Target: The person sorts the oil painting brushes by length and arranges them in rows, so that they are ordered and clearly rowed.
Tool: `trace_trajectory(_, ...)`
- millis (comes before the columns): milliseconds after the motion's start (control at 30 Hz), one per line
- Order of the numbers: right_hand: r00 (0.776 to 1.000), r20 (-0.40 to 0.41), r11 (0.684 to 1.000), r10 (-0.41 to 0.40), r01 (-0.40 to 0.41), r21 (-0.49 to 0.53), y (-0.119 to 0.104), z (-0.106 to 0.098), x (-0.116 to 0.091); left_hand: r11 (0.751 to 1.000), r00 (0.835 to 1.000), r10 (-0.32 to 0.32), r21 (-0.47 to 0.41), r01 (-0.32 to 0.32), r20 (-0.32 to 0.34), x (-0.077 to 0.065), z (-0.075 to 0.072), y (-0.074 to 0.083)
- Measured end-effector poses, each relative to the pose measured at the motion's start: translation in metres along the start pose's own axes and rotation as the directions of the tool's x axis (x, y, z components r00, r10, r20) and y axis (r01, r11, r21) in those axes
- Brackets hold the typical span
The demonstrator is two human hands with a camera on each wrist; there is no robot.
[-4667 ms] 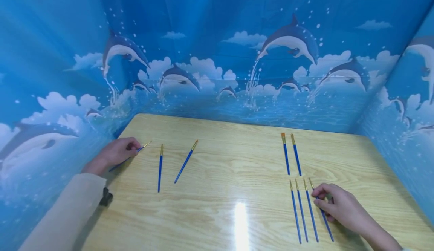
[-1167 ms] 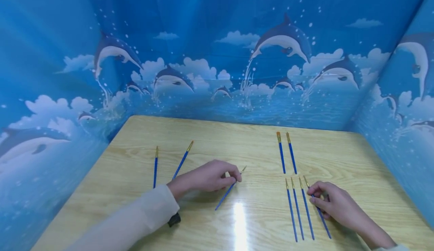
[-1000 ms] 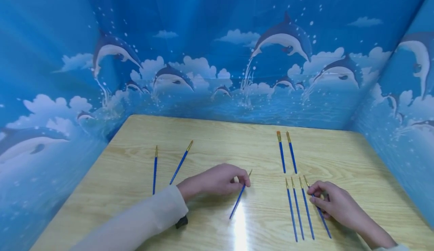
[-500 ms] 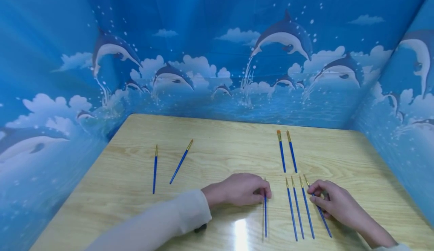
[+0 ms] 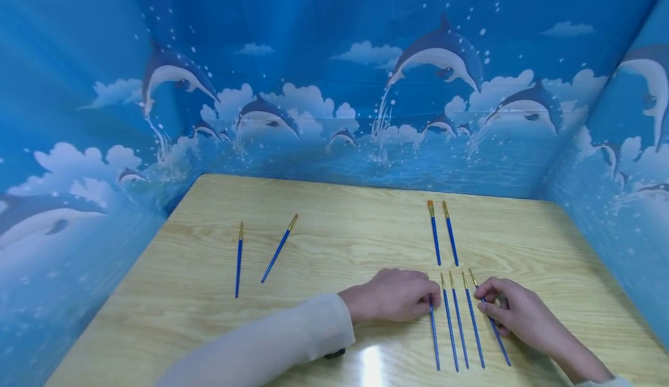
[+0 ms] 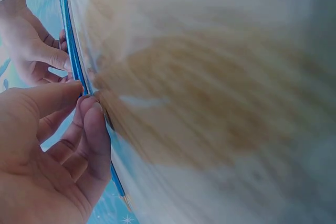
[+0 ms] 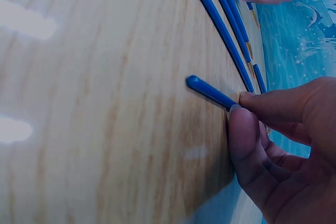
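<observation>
Five blue paintbrushes are side by side in the lower right of the frame. The left hand pinches the leftmost brush, and the right hand pinches the rightmost brush. Three middle brushes lie between them on the wooden table. Two upper brushes lie just above the row, and two far brushes lie toward the left side (one leans to the right). To lay the leftmost brush down well, it seems best to point it the same way as its neighbor, match their bottom ends, and let go softly so it doesn't roll. It is hard to tell whether it touches the table.
</observation>
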State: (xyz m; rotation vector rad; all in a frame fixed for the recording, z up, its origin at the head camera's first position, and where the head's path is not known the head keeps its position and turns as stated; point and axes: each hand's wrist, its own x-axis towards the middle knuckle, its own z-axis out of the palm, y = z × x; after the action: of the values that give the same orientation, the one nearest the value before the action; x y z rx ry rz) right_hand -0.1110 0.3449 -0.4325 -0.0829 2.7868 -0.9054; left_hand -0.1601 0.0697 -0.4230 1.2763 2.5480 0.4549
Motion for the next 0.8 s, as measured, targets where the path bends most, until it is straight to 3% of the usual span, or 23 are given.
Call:
trace_trajectory(600,1.0,-0.001,1.0,0.016,-0.016,0.0,-0.0015,0.0005,0.001,0.999,0.999,0.011,0.042,-0.012,0.03,0.0065,-0.0009,0.0)
trace_trajectory(800,1.0,0.005,0.999,-0.019,0.018,0.028,-0.0001,0.0008,-0.0026,1.0,0.999,-0.007,-0.014,0.007,0.047,0.0029,-0.0069,-0.0034)
